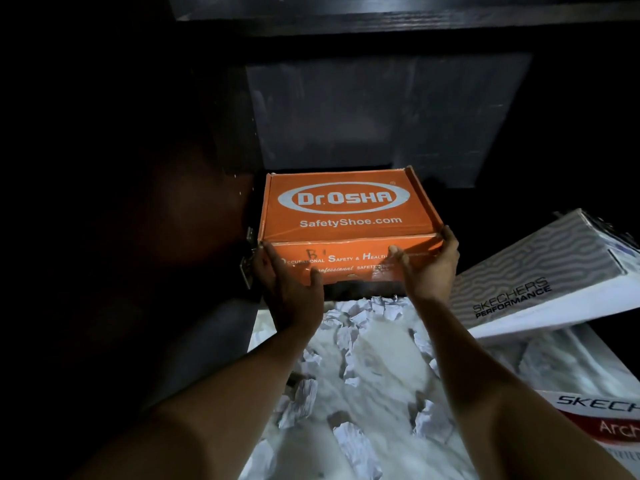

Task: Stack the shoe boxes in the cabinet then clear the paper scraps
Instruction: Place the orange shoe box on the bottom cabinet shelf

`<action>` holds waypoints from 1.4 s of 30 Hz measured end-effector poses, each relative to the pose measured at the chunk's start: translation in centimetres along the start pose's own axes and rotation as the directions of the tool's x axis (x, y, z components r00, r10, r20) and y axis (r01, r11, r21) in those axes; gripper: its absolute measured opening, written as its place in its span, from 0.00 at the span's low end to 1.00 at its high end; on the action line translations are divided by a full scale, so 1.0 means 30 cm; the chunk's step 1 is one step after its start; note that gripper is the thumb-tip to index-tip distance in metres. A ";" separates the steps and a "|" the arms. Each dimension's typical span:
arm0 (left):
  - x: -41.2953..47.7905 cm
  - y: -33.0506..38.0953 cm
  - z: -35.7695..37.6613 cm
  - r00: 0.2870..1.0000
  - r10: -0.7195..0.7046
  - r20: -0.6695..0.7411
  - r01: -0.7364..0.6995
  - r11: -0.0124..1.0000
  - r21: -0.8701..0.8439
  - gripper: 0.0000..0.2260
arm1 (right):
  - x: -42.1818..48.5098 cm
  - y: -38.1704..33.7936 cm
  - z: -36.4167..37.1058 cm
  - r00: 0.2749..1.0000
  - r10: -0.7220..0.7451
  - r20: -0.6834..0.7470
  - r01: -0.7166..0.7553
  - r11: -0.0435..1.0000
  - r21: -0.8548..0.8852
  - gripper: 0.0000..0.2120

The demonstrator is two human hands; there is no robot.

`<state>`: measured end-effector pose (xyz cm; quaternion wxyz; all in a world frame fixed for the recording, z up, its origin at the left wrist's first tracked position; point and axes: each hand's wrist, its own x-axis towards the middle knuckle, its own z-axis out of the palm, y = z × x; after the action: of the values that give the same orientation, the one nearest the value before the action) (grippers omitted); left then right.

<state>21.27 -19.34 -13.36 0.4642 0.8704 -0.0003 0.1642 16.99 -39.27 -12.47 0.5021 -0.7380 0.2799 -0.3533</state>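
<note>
Shoe boxes number three. The orange box, closed with its contents hidden, is at the left front edge of the dark cabinet bottom; your left hand and right hand grip its front corners. The grey box lies tilted at the right edge of the floor; the white box is cut off there. Paper scraps litter the floor, too many to count.

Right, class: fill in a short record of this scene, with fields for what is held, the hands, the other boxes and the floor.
Held: orange box, at the cabinet opening
Left hand: grips its front left corner
Right hand: grips its front right corner
Grey box: tilted, on the right
White and red box: lower right
Floor: paper scraps scattered
</note>
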 end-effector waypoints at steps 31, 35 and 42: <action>0.198 0.133 -0.055 0.973 -0.102 0.205 0.113 0.993 -0.038 0.41 | 0.158 -0.027 -0.025 0.932 0.118 0.342 -0.029 0.967 -0.254 0.52; 0.150 0.226 -0.137 0.925 -0.081 0.371 0.106 0.993 -0.048 0.34 | 0.046 -0.271 -0.176 0.934 0.172 0.313 -0.012 0.891 -0.454 0.49; 0.022 0.467 -0.289 0.676 0.096 0.730 -0.358 0.909 0.213 0.33 | -0.183 -0.626 -0.609 0.929 0.248 0.275 0.022 0.704 -0.710 0.44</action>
<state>17.28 -20.20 2.63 0.2469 0.9252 -0.2592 -0.1261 0.18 -38.61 8.33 0.2465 -0.9045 0.3442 -0.0510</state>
